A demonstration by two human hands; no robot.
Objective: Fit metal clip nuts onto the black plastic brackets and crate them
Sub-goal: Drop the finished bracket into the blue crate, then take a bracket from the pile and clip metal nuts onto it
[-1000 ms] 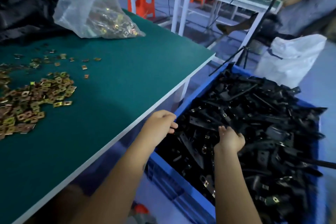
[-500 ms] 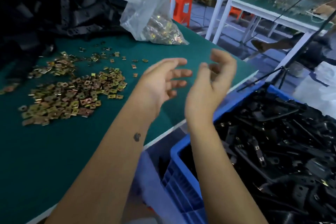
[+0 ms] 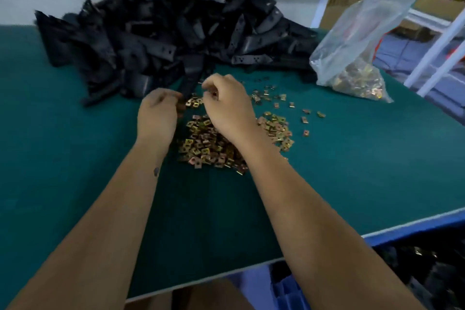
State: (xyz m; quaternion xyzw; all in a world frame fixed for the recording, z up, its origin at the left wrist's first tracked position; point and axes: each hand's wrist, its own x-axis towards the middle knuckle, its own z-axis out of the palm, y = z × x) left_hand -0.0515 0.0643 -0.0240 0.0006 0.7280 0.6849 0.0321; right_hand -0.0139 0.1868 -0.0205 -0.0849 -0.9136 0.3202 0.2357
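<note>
Black plastic bracket, drawn from the bracket pile, sits pinched in the left hand. Right hand curls over the brass-coloured clip nuts, its grasp unclear, on the green table beside a clear bag.

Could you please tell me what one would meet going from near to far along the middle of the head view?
Near edge of the green table → loose pile of metal clip nuts → left hand and right hand side by side → heap of black plastic brackets.
</note>
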